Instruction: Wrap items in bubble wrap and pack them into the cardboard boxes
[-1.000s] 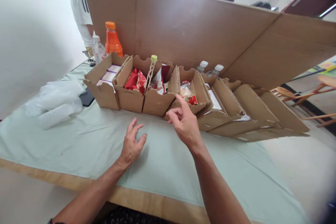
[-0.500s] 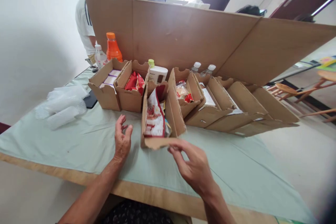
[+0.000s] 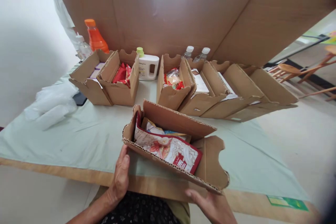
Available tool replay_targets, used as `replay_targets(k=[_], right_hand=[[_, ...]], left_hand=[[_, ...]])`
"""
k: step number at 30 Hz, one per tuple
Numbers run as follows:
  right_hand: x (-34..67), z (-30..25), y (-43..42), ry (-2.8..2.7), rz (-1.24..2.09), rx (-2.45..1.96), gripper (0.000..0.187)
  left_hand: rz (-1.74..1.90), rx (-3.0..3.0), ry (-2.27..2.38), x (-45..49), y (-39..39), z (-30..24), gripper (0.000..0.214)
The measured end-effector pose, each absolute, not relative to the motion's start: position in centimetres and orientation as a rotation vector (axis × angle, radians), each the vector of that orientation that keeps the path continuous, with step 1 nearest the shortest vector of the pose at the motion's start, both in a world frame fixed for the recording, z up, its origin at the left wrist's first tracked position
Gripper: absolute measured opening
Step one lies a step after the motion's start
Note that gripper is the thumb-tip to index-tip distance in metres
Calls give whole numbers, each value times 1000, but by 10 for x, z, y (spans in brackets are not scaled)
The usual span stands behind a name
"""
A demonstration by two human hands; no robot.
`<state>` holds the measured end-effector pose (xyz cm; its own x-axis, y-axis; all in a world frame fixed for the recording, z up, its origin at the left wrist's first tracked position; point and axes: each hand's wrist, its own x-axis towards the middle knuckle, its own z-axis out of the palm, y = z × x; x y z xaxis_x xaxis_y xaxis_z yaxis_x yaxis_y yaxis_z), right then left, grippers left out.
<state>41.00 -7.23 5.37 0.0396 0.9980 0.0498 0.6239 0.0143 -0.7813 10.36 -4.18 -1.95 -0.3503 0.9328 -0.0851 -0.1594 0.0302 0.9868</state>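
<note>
A cardboard box (image 3: 208, 157) stands turned sideways near the front of the table. In it lies a white-and-dark-red printed food packet (image 3: 168, 148), with a blue-and-white packet (image 3: 154, 127) partly hidden behind. My left hand (image 3: 120, 176) presses against the box's left end, fingers fairly straight and their tips partly under the edge. At the lower right corner my right hand (image 3: 211, 203) grips the box, its thumb showing on the near side and its fingers hidden behind the cardboard.
Behind stands a row of cardboard bins, including one with red packets (image 3: 122, 73) and one with wrapped snacks (image 3: 173, 77). A white jug (image 3: 149, 66), an orange bottle (image 3: 96, 36) and clear bottles stand before a cardboard screen (image 3: 168, 14). Plastic bags (image 3: 52, 105) lie left.
The box has come out of the row toward me and turned sideways. My right hand has shifted from its front lip to the lower right corner; my left hand now touches it.
</note>
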Motion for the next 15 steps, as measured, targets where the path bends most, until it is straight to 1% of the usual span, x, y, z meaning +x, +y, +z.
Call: replay_targets(k=[2, 4, 6, 9, 12, 15], right_hand=[[400, 49, -55, -1632, 689, -1693, 57], [401, 53, -28, -1625, 635, -1634, 51], [409, 59, 5, -1587, 582, -1578, 53], [421, 55, 42, -1454, 565, -1620, 59], [422, 32, 49, -1393, 658, -1690, 54], [419, 6, 34, -1425, 587, -1729, 56]], left_hand=[[1459, 872, 1348, 115, -39, -18, 66], [1451, 954, 1285, 127, -19, -4, 67], [1423, 1090, 1210, 139, 10, 16, 65], [1283, 1233, 1176, 151, 50, 37, 60], [1172, 1296, 1246, 149, 58, 34, 61], [1115, 1422, 1343, 136, 38, 17, 69]])
